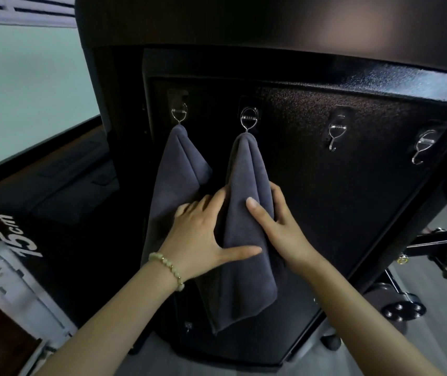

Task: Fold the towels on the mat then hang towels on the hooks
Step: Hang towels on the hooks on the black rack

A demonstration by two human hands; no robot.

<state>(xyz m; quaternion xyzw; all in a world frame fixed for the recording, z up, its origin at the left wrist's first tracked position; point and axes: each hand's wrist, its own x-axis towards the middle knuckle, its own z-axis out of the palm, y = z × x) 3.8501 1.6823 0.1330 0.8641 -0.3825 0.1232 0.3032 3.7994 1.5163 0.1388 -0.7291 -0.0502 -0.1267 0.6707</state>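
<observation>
Two dark grey towels hang on a black panel [325, 199]. The left towel [173, 175] hangs from the first metal hook [179, 114]. The second towel [246, 240] hangs from the second hook [249, 120]. My left hand [203, 237], with a bead bracelet on its wrist, lies on that towel's left side, thumb across its front. My right hand [276, 223] holds its right side, thumb in front and fingers behind. Two more hooks, the third hook [336, 135] and the fourth hook [423, 146], are bare further right.
A black box marked "15cm" [21, 234] stands at the left, with a white device [13, 289] below it. Black metal legs with bolts [444, 253] and a caster base [401, 308] sit on the grey floor at the right.
</observation>
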